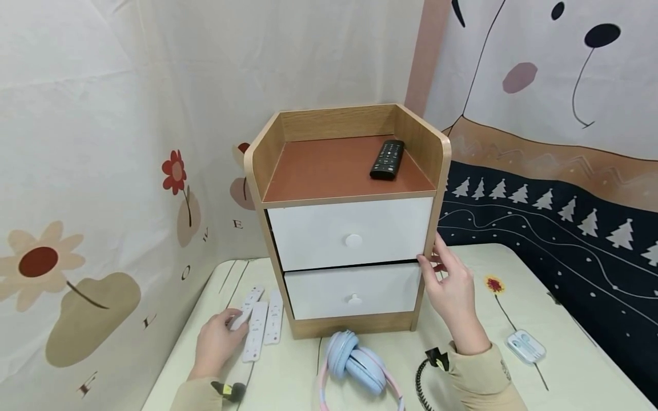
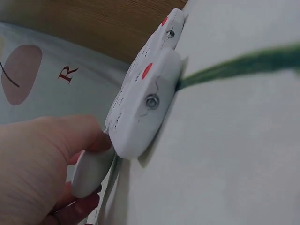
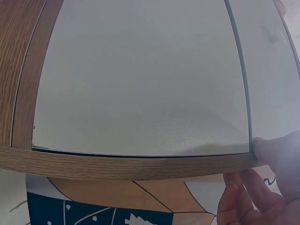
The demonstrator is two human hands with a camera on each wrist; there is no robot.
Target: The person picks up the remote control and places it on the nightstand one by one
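Left of a wood-framed, white-fronted cabinet (image 1: pixel 319 237), a slim white plastic remote control (image 2: pixel 91 174) looks light, stiff and slightly slippery, best held by its long edges. The left hand (image 1: pixel 215 342) reaches low, pinching it between thumb and bent fingers. The right hand (image 1: pixel 453 291), higher, grips the cabinet's right front edge, thumb foremost.

Grips a white rounded object (image 2: pixel 93 173) with the left hand (image 2: pixel 37 164), beside a red-marked white device (image 2: pixel 143 108). Includes a second white device (image 2: pixel 172 24) behind, near a wooden panel (image 2: pixel 103 21).
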